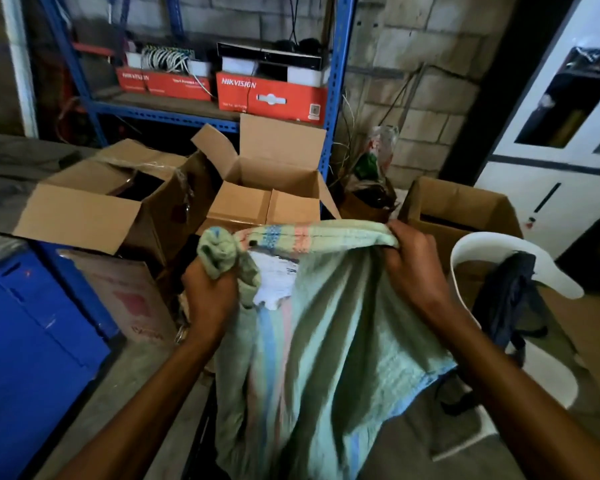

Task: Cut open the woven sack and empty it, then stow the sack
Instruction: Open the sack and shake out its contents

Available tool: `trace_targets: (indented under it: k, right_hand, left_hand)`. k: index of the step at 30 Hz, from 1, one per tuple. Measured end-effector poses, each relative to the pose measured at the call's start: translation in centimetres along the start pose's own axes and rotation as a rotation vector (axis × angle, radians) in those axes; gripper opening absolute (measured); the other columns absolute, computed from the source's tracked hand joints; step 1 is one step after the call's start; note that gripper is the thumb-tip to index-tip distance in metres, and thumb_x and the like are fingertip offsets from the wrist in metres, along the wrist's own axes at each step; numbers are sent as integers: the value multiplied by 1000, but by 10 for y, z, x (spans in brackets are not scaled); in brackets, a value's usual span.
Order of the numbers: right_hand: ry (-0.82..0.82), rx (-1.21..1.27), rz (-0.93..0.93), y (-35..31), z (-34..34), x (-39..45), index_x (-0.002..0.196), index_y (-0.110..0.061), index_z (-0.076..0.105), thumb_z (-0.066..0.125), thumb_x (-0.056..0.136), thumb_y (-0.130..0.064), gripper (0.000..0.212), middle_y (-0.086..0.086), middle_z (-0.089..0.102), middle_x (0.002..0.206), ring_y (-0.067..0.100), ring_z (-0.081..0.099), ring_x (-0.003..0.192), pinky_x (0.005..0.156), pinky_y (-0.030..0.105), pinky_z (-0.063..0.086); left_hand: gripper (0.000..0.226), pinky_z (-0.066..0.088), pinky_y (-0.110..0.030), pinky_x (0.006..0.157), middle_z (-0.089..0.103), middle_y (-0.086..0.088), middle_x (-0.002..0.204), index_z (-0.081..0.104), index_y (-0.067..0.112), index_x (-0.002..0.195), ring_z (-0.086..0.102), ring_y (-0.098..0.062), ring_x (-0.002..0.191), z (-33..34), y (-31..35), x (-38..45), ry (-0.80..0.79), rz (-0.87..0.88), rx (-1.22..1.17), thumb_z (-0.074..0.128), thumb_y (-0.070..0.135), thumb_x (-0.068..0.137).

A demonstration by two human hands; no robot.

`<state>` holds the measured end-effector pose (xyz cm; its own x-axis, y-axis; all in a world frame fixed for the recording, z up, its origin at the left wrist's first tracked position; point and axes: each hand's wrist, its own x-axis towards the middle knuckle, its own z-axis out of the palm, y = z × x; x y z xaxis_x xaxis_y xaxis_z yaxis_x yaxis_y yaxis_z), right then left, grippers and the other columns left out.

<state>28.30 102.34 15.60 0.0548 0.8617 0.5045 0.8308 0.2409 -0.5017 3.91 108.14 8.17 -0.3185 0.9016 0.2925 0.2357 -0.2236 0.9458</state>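
1. Holding the woven sack (pixel 326 323) up by its top edge, the person stands over the boxes. Only the head view to go on.
2. Left hand (pixel 210 292) is clenched round a bunched corner of the sack; a wad of the pale green weave sticks out above the fist.
3. Right hand (pixel 413 263) pinches the opposite end of the top hem, fingers curled over the fold. The hem stretches taut between the two hands.
4. The sack hangs limp and flat below both hands, striped blue and pink down its length. It looks emptied, though I cannot see inside. A white label or paper (pixel 274 282) shows just right of the left hand, on or in the cloth; cannot tell which.
5. Beyond the hands: an open cardboard box (pixel 274 188), flaps up. Left of the left hand, another carton (pixel 94 202). Right of the right hand, a white plastic chair (pixel 492 251) with a dark garment (pixel 506 292) draped over it.
6. Judgement: folding or stowing seems the step in hand.
7. Risks:
- the lower hem trails near the floor, so it could snag on clutter down there;
- if anything remains inside, tipping the sack would spill it;
- the right-hand pinch is light, so a tug could pull the hem free.
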Motion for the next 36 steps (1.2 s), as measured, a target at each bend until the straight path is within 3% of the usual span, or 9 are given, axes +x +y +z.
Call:
trace_targets:
  k: [3,9,16,20,23,26,29,32,36]
  right_hand:
    - [-122,-40,-19,-1,-3,1,96,-6,65,50,85,-1,20,18,70,98,27,64,91,73,30,44]
    - [-28,-94,-6,-2,-29,13,97,-2,65,49,83,0,22,20,69,99,33,63,93,71,22,35]
    - [-53,-99,-26,-8,-49,31,99,-6,65,61,81,-10,19,17,68,98,33,62,94,69,27,37]
    - [-383,-313,15,-9,-68,33,127,-20,44,76,69,-42,70,10,59,120,30,56,106,87,42,48]
    - [-179,-388,-24,0,-76,38,117,-15,57,67,80,-18,39,18,64,114,38,59,104,84,43,47]
    - [-205,-393,-58,-5,-74,40,111,-6,62,59,84,-7,27,24,64,110,37,59,99,79,34,41]
    - [-90,-130,43,-17,-75,46,102,-8,66,57,87,-9,18,17,68,93,26,61,73,67,34,48]
    - [-172,-14,67,-28,-85,61,94,-6,67,58,88,-14,14,13,64,73,19,56,53,46,23,47]
    - [-128,158,120,-47,-105,86,95,-6,68,58,89,-18,17,26,67,81,23,55,61,47,24,41]
  left_hand:
    - [11,39,-8,53,60,-7,83,68,-6,87,55,-11,76,5,22,-8,9,30,49,60,-1,80]
    - [25,53,-36,78,71,-14,96,70,3,90,66,-22,92,1,40,11,-97,44,-11,61,23,77]
    - [24,52,-40,91,71,-12,106,71,17,100,66,-25,102,-2,69,35,-92,35,-56,69,26,78]
    - [34,49,-37,93,66,-6,115,67,9,113,60,-19,109,-15,77,44,-137,21,0,68,19,80]
    - [31,46,-32,88,66,-8,110,66,5,114,60,-20,104,-19,77,49,-116,30,7,66,12,84]
    - [30,46,-34,90,67,-19,115,67,4,111,62,-30,108,-25,78,48,-56,75,48,66,17,84]
    - [35,52,-46,90,70,-21,108,69,4,101,65,-32,102,-33,95,54,67,142,22,64,31,79]
    - [27,49,-40,85,68,-23,109,67,-3,104,63,-34,103,-38,110,62,147,191,39,64,17,86]
    - [25,44,-27,79,65,-12,110,66,-3,108,59,-20,102,-43,146,71,192,283,10,63,10,86]
